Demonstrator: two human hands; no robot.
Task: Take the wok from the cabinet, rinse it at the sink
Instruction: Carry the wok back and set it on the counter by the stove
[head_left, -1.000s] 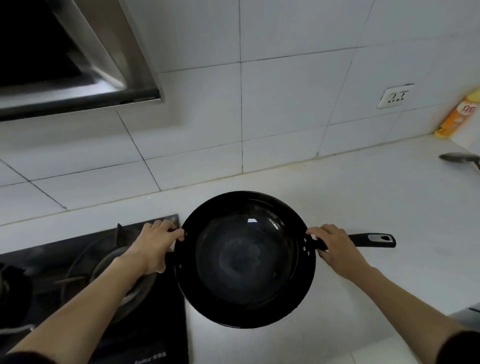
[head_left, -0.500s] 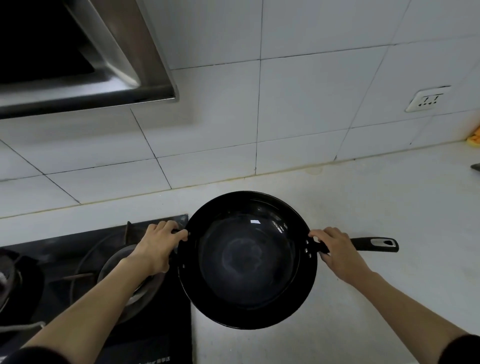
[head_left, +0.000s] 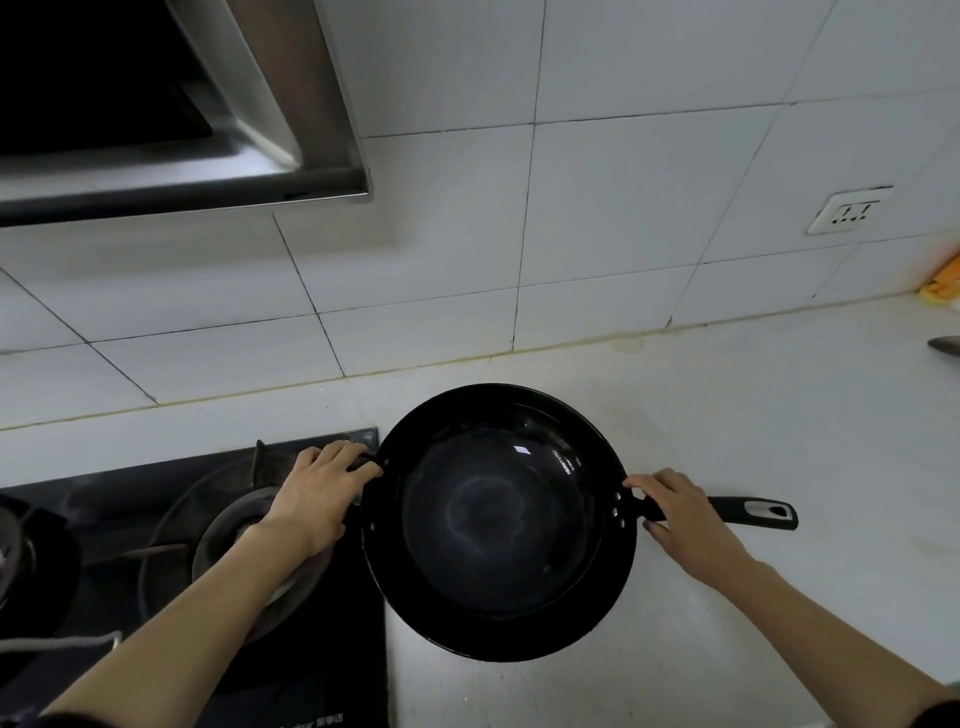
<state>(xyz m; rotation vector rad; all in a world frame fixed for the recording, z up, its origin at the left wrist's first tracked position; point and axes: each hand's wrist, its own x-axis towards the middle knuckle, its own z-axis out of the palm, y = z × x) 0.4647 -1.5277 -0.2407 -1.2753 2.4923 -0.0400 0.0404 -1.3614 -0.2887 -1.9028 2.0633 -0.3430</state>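
Note:
A black round wok (head_left: 498, 525) is held level above the white counter (head_left: 753, 415), just right of the gas stove. My left hand (head_left: 317, 499) grips the small helper handle on its left rim. My right hand (head_left: 685, 519) grips the long black handle close to the rim; the handle's end with a metal hanging loop (head_left: 763, 512) sticks out to the right. The wok's dark inside holds nothing and shows a faint ring mark. No cabinet or sink is in view.
A black gas stove (head_left: 171, 545) with a burner lies at lower left, a steel range hood (head_left: 208, 130) above it. A wall socket (head_left: 849, 210) sits on the white tiles. An orange packet (head_left: 943, 280) and a grey utensil tip (head_left: 945, 344) are at the right edge.
The wok stays in both hands' grip with hardly any shift. The view has swung slightly, so the hood, socket and orange packet sit a little differently in frame.

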